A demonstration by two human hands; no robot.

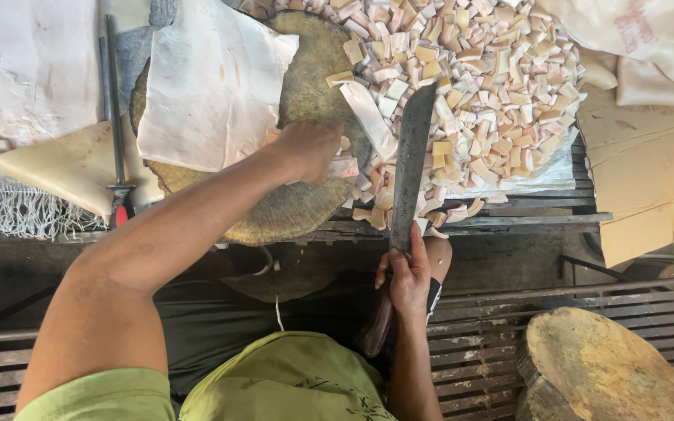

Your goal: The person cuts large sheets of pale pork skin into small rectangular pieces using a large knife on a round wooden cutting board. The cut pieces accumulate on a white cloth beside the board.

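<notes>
Steel long wide knife [413, 164] is gripped by the right hand [409, 282]. The left hand [310, 148] pinches a pale pink meat strip [368, 117] beside it. A slip could cut fingers.

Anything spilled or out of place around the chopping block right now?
Yes: cut pieces from the heap reach the table's front edge, a few overhanging beneath the cleaver gripped by the right hand. The left hand holds a strip.

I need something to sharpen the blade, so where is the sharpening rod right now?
In the head view, the sharpening rod lies at the left, running up and down beside the round chopping block, its red handle nearest the person, left of the left hand.
</notes>
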